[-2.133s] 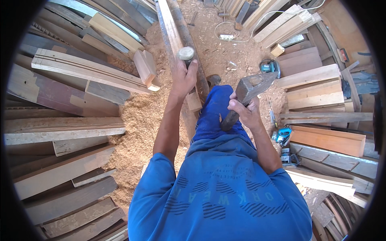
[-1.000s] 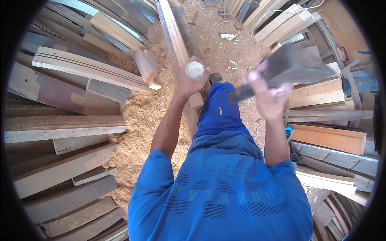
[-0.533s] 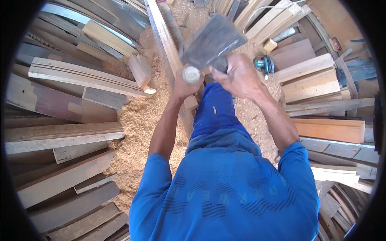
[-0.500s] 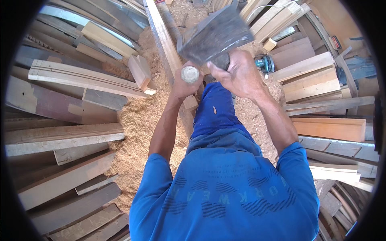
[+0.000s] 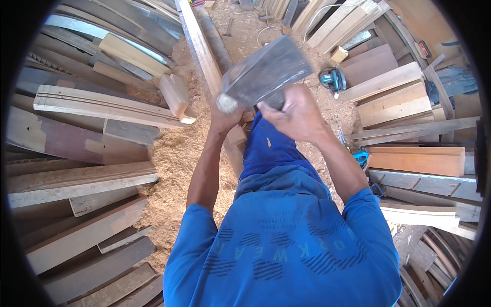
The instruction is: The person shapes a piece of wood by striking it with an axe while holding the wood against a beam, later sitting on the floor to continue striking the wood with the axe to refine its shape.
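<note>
My left hand (image 5: pixel 223 122) is closed around an upright tool handle (image 5: pixel 227 103), whose pale, round, battered end faces up; its blade or lower part is hidden by the hand. My right hand (image 5: pixel 296 115) grips a dark, rectangular-headed mallet (image 5: pixel 268 66), blurred by motion. The mallet head's left corner is right beside the handle's end, and I cannot tell whether they touch. Under my hands runs a long light wooden beam (image 5: pixel 202 48), partly covered by the left hand and the mallet. Blue trousers (image 5: pixel 271 140) show just below the hands.
Stacked planks (image 5: pixel 97 107) line the left side, and more boards (image 5: pixel 394 87) lie on the right. Sawdust and shavings (image 5: pixel 179 179) cover the floor. A teal power tool (image 5: pixel 332 79) sits beyond my right hand, with another teal tool (image 5: pixel 361 158) by my right forearm. A hammer (image 5: pixel 228 26) lies ahead.
The mallet and my right hand have moved down and slightly left. My left hand and the handle appear lower and further left. A second teal tool now shows beside my right forearm.
</note>
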Demonstrator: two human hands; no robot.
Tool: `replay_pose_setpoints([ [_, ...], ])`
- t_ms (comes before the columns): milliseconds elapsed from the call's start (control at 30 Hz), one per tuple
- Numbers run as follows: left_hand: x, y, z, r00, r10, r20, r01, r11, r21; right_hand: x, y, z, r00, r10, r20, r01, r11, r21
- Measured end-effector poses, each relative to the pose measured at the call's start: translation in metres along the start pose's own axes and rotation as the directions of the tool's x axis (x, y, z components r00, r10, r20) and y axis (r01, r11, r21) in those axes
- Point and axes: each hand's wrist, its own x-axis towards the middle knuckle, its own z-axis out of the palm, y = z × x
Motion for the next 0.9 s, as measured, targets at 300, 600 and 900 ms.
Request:
replay_pose_setpoints([
  [300,0.027,0.015,0.000,0.974,-0.226,-0.020,0.225,0.947,0.231,-0.013,-0.027,-0.037,0.863,0.044,-0.503,0.129,0.944,0.304],
  [600,0.024,0.008,-0.006,0.963,-0.268,0.039,0.259,0.952,0.163,-0.019,-0.020,-0.046,0.831,0.103,-0.546,0.155,0.901,0.406],
  [900,0.011,0.002,-0.005,0.990,-0.036,0.139,0.017,0.990,0.137,-0.019,-0.028,-0.055,0.804,0.029,-0.594,0.246,0.893,0.377],
])
